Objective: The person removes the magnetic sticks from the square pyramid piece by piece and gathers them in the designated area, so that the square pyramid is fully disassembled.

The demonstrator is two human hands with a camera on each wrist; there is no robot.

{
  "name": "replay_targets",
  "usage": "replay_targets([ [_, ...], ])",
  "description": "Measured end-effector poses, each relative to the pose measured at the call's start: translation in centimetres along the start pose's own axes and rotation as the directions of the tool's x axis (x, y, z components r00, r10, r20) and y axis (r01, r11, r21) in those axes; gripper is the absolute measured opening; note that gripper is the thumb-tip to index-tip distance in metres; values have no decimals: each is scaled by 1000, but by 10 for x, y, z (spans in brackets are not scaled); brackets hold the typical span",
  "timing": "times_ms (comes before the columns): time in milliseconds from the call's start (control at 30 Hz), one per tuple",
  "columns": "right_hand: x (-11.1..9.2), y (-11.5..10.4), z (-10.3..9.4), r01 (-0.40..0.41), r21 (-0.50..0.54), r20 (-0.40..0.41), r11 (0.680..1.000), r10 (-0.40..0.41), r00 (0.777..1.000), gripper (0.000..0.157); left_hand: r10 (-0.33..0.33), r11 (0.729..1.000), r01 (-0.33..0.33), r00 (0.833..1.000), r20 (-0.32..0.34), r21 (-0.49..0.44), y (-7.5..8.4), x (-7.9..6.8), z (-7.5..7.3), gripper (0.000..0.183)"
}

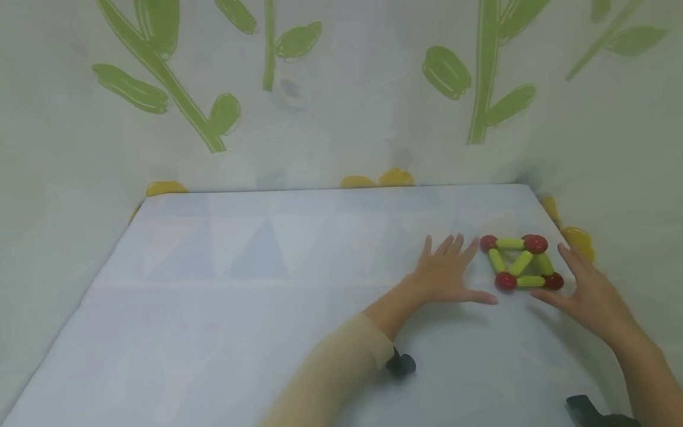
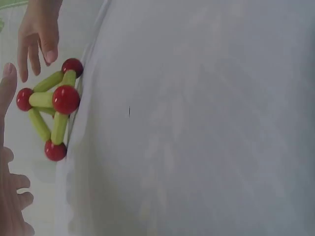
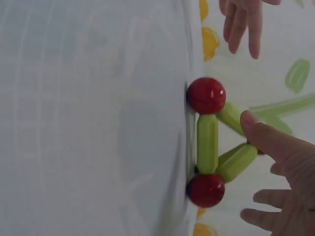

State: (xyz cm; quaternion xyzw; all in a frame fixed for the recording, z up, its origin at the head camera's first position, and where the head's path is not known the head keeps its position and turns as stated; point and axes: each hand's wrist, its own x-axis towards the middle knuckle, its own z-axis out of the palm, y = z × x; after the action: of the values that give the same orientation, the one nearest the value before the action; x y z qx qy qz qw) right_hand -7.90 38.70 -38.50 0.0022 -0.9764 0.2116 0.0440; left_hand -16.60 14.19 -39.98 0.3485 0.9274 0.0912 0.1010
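A small frame of yellow-green rods [image 1: 530,281] joined by red balls [image 1: 506,281] stands on the white table toward its right side. In the left wrist view the rods [image 2: 42,100] form a pyramid-like shape. My left hand [image 1: 445,276] is just left of it, fingers spread and thumb out, holding nothing. On the other side, my right hand [image 1: 600,302] has its fingers and thumb extended. Its thumb [image 3: 268,137] overlaps part of the frame in the right wrist view; whether it touches, I cannot tell.
The white table [image 1: 213,344] has faint blue triangle patterns and ends at a wall [image 1: 341,118] with green leaf prints. Yellow shapes [image 1: 396,177] show along the back edge. Dark pieces [image 1: 401,364] sit by both wrists.
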Motion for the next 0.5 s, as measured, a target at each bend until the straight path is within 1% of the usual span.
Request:
replay_targets([
  [133,3,13,-1,-74,126,117,989,59,991,95,19,999,-18,999,42,-38,14,10,7,99],
  [233,5,22,-1,-128,152,196,980,97,976,84,39,998,-36,998,50,-54,25,16,13,90],
  [367,6,30,2,-161,177,236,971,117,965,78,54,996,-53,998,10,-68,35,18,21,77],
  [500,5,33,5,-206,175,244,963,160,956,77,67,994,-71,996,-52,-83,37,15,24,66],
])
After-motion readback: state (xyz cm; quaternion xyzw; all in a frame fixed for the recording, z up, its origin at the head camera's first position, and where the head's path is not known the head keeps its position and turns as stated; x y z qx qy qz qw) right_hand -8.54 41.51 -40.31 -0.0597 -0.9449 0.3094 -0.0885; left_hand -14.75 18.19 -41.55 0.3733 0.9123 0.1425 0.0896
